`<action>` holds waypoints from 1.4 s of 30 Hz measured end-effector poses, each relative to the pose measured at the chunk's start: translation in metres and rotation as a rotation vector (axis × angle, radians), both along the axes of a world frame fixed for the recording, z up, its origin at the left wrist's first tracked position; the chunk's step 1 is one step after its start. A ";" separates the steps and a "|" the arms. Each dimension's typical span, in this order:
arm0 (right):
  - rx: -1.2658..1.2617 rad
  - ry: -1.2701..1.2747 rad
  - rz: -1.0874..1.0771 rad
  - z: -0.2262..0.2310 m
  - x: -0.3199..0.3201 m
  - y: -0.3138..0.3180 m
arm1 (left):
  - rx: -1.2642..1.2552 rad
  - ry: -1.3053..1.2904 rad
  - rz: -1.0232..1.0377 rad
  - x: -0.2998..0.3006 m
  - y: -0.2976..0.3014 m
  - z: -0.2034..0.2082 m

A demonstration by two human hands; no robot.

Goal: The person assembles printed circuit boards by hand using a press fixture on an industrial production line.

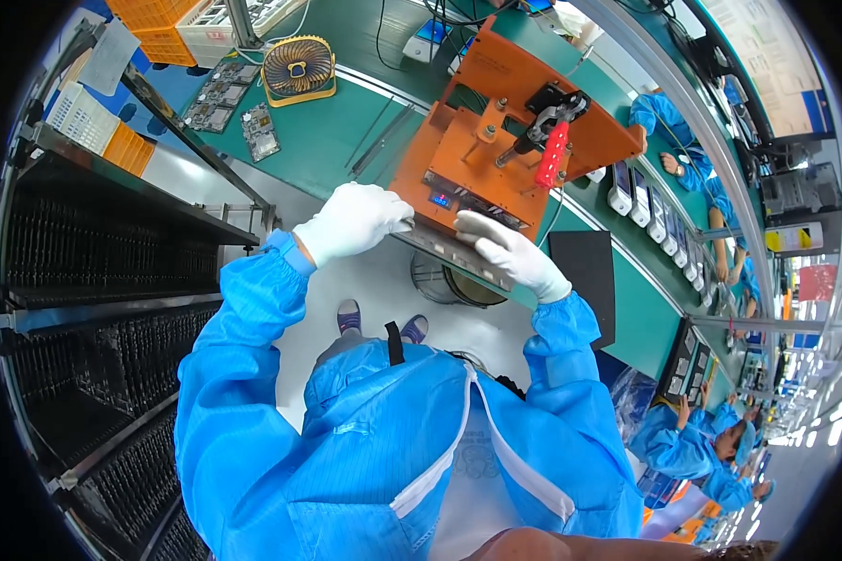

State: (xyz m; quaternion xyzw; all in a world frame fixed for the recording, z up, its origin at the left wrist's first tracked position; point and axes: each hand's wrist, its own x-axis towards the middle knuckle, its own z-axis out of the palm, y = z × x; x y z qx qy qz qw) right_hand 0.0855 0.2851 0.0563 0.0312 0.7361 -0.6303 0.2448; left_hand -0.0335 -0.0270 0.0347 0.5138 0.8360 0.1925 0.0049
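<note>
Well, the black rack (pixel 112 315) at the frame's left edge held close rows of thin dark pieces (pixel 131 257), and a black tray (pixel 674 365) at lower right carried flat grey devices. A latticed white plastic basket (pixel 77 117) stood at upper left. At upper centre, the smooth, flat-plated orange fixture (pixel 458 140), with its ribbed red handle (pixel 553 154), sat on the green desk (pixel 318 140). The white-gloved left grip (pixel 355 222) curled beside its front-left corner; whether it clasped anything, I could not tell. The right grip (pixel 507 254) was unclenched, fingers extended over the front edge.
</note>
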 end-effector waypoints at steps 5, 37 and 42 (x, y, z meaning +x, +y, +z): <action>0.604 0.458 0.200 -0.009 0.010 -0.027 | 0.057 -0.233 0.113 -0.013 0.008 -0.043; 1.076 0.870 0.060 -0.085 0.048 -0.094 | 0.119 0.058 0.141 0.087 -0.052 -0.143; 1.079 0.894 0.276 -0.135 0.094 -0.112 | 0.173 -0.006 0.139 0.087 -0.050 -0.138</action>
